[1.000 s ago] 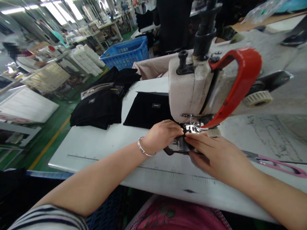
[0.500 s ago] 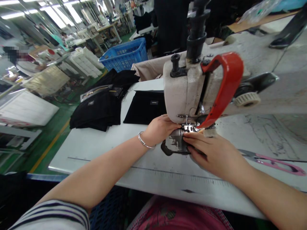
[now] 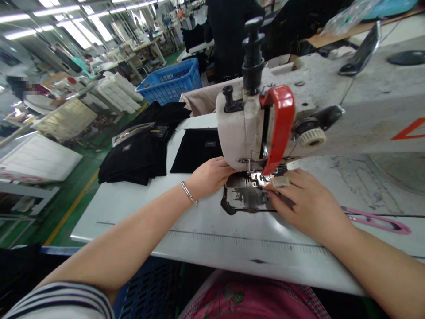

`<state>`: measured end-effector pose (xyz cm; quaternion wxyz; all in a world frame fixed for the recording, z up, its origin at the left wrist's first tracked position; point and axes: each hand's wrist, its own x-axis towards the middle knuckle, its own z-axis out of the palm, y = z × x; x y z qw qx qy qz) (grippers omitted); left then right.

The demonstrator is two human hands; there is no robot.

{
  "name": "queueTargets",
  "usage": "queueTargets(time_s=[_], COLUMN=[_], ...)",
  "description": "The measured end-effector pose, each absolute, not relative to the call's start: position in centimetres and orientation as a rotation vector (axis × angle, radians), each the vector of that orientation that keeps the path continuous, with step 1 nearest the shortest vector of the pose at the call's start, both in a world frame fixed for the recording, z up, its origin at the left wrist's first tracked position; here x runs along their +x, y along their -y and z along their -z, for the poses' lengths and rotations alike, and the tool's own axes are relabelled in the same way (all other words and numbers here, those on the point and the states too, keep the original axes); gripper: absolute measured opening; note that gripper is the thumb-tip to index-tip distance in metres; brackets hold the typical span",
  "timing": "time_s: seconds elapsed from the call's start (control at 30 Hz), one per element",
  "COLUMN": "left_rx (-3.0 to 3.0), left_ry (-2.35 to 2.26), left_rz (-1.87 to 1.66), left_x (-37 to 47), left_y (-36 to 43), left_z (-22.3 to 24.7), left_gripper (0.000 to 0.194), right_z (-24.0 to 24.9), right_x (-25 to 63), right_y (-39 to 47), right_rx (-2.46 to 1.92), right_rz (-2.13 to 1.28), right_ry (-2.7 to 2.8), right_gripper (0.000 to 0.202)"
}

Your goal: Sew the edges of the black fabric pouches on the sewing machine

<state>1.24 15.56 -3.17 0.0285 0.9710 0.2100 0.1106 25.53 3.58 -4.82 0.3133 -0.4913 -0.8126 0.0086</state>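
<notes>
My left hand [image 3: 209,177], a silver bracelet on its wrist, reaches beside the beige sewing machine head [image 3: 239,128], and its fingertips are hidden near the presser foot [image 3: 257,178]. My right hand [image 3: 308,206] lies with its fingers stretched over the right part of the metal needle plate [image 3: 242,198]. Its taped fingertip is close to the foot. A red guard [image 3: 280,124] hangs in front of the needle. I see nothing held in the right hand. No cloth lies under the foot.
A flat black fabric piece with a small label [image 3: 195,150] lies behind my left hand. A pile of black garments [image 3: 136,155] sits at the white table's [image 3: 139,208] left edge. Pink scissors [image 3: 378,221] lie at the right. A blue basket [image 3: 172,82] stands behind.
Both hands were pinched together at the presser foot. They have drawn apart: the left slid back beside the machine head, and the right flattened onto the plate. The view swung right.
</notes>
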Motion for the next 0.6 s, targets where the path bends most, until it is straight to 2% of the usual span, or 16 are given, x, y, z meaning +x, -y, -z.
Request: queueTargets(time_s=[0.13, 0.27, 0.4, 0.5, 0.6], left_rx=[3.100, 2.864, 2.486, 2.208, 2.218], left_ry=[-0.765, -0.862, -0.885, -0.846, -0.824], left_rz=[-0.070, 0.124, 0.134, 0.133, 0.042], left_x=[0.7, 1.3, 1.8, 2.0, 2.2], left_y=[-14.7, -12.3, -11.4, -11.6, -11.4], left_z=[1.6, -0.5, -1.5, -0.9, -0.4], left_gripper=[0.039, 0.047, 0.063, 0.063, 0.060], right_z=[4.9, 4.5, 4.4, 4.7, 4.9], right_x=[25.8, 26.1, 26.9, 27.3, 27.3], right_y=[-3.8, -3.7, -3.7, -4.2, -4.8], right_rx=[-1.516, -1.533, -1.396, -1.250, -1.301], right_rz=[0.020, -0.039, -0.226, -0.352, -0.249], right_ry=[2.183, 2.247, 2.271, 2.289, 2.231], right_gripper=[0.011, 0.009, 0.019, 0.027, 0.015])
